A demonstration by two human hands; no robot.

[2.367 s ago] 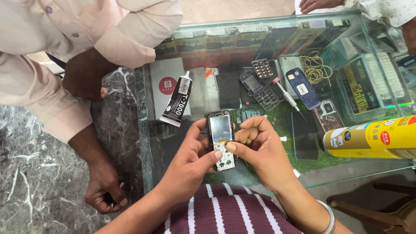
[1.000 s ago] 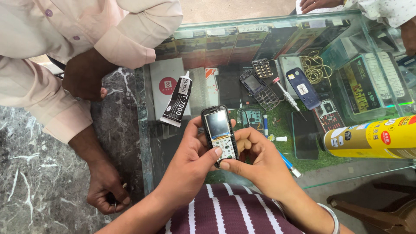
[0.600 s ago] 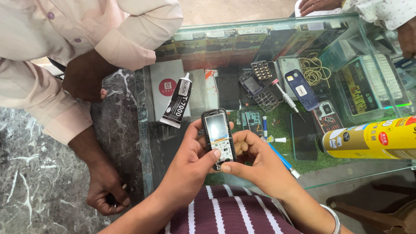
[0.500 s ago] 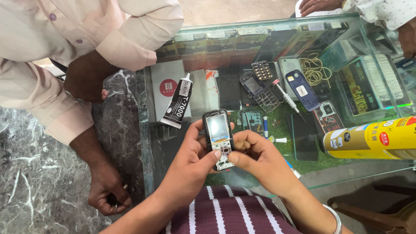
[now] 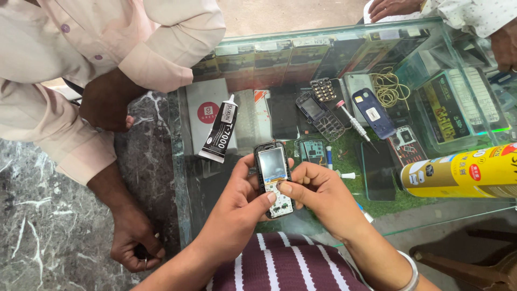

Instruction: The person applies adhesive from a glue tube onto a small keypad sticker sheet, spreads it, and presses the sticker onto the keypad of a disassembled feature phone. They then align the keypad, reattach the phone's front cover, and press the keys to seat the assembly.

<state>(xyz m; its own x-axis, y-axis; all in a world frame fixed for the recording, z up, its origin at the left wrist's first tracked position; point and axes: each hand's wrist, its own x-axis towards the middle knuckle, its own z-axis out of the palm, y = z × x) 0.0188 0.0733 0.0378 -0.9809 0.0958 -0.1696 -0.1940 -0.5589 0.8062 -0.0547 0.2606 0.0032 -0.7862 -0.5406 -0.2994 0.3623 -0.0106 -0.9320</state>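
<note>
Phone: a small keypad phone [image 5: 273, 178] with the front cover off, so the screen and the bare white key board are seen; it is held upright above the near edge of the glass counter [image 5: 377, 32], just over the striped shirt [image 5: 291, 267].
Left hand: the left hand [image 5: 237, 210] wraps the phone from the left side, fingers behind it, the thumb lying across its lower part.
Right hand: the right hand [image 5: 323, 196] pinches the right edge of the phone, the fingertips pressed together on the key area; a metal bangle [image 5: 412, 269] is on this wrist.
Glue tube: a black tube [image 5: 218, 132] with a white nozzle lies tilted on the glass, to the upper left of the hands, well apart from them.
Parts on counter: an open phone frame [image 5: 315, 110], a loose keypad [image 5: 325, 89], a blue phone back [image 5: 373, 113] and a small screwdriver [image 5: 353, 121] lie beyond the held phone.
Spray can: a yellow can [image 5: 463, 172] lies on its side at the right edge of the counter.
Other person: a person in a pale shirt leans at the left; one of their hands [image 5: 134, 245] rests on the marble surface [image 5: 48, 231].
</note>
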